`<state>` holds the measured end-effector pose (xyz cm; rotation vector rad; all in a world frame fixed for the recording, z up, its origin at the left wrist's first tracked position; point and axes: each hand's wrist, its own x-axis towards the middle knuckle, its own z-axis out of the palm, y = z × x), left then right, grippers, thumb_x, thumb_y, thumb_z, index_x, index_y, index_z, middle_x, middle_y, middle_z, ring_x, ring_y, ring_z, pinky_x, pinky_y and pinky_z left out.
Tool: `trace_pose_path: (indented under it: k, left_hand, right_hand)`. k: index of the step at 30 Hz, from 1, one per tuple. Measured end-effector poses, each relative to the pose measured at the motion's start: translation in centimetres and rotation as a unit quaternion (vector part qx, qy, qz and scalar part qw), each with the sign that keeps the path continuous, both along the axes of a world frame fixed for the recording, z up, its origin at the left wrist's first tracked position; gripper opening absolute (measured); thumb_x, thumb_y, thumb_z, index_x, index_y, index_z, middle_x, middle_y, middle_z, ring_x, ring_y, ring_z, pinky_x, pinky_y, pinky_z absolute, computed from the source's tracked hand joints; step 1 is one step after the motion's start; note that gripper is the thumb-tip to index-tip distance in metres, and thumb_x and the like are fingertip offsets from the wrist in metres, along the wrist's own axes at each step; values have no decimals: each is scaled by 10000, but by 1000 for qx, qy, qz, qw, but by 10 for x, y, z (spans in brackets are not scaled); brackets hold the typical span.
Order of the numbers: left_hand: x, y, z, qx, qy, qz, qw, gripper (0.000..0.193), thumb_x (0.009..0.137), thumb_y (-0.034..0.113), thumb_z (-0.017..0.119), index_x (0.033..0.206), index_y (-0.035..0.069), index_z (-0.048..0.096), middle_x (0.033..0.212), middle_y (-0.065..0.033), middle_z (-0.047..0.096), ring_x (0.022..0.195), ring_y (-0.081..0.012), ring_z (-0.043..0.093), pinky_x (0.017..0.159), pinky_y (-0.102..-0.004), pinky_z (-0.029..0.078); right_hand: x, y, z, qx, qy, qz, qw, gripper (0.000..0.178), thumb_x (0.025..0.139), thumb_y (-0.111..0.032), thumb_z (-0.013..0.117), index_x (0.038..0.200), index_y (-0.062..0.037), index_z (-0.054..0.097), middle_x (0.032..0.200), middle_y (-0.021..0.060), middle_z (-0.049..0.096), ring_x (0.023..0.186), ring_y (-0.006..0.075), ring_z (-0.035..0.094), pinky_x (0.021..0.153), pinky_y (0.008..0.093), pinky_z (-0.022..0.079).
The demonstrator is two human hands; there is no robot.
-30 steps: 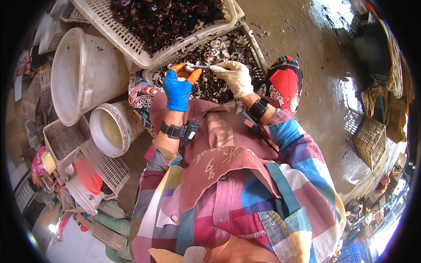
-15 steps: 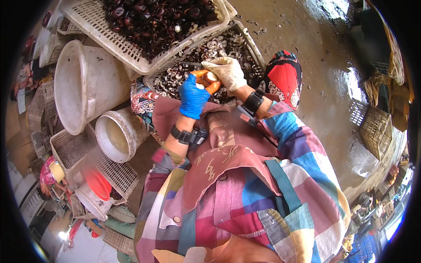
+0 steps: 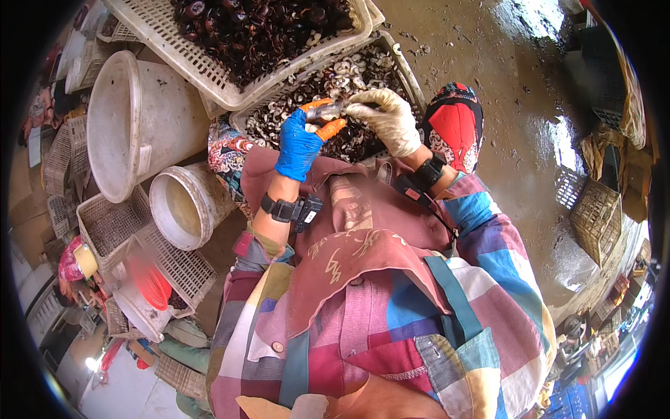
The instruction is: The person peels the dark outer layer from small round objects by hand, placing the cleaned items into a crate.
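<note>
My left hand, in a blue glove with orange finger covers, is closed around a pale peeled water chestnut, mostly hidden by the fingers. Opposite it, my right hand, in a cream fabric glove, grips a small knife. The grey metal blade lies between the two hands, against the left fingertips. Beneath both hands sits a basket full of dark peels and white slices. Above it at the far left, a pale plastic basket holds dark, unpeeled water chestnuts.
To the left lie a large white tub on its side and a smaller bucket. Slatted crates and a red strainer are farther left, near another person. Wet muddy floor and a crate lie right.
Both hands have shifted slightly apart and turned. The blade, pointing left above the left fingers before, now sits between the hands. White flesh seen between the orange fingertips is now mostly covered.
</note>
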<state>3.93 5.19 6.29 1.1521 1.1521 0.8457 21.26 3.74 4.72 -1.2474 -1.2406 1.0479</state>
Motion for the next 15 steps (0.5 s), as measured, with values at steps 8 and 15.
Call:
trace_pose_path:
  k: [8,15]
  left_hand:
    - [3,-14,6,-14,11,-44,999,407,702,10,700,1085,16,564,941,-46,621,803,-107,592,730,-220,493]
    - [-3,-7,-6,-236,-314,-4,920,456,781,-36,522,1230,10,449,1122,-124,539,1053,-213,523,916,-330,450]
  right_hand:
    - [41,5,-40,-177,45,-90,979,154,759,-137,690,837,-9,655,714,3,622,656,65,541,616,202,441]
    - [19,-1,-19,-176,102,-68,977,189,772,-163,686,891,-24,639,769,-4,608,690,55,527,625,194,431]
